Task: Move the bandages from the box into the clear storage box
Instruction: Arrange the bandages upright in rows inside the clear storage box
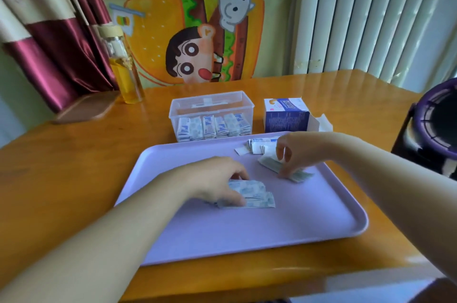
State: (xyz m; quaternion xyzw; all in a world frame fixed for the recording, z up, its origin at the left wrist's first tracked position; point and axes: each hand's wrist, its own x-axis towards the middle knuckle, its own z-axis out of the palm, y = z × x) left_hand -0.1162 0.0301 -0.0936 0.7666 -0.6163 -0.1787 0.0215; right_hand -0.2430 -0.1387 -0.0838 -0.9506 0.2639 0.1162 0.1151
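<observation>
A lilac tray (247, 233) lies in front of me on the wooden table. My left hand (215, 176) grips a small stack of wrapped bandages (254, 197) resting on the tray's middle. My right hand (299, 151) pinches another stack of bandages (274, 166) at the tray's far right. More loose bandages (259, 145) lie just behind that hand. The clear storage box (211, 106) stands beyond the tray with a row of bandages upright along its front wall. The blue and white bandage box (286, 117) sits to its right, flap open.
A glass bottle of yellow liquid (125, 72) stands at the back left beside a curtain. A cartoon burger board (195, 33) leans against the wall. A dark purple-rimmed bin (435, 124) stands at the table's right edge.
</observation>
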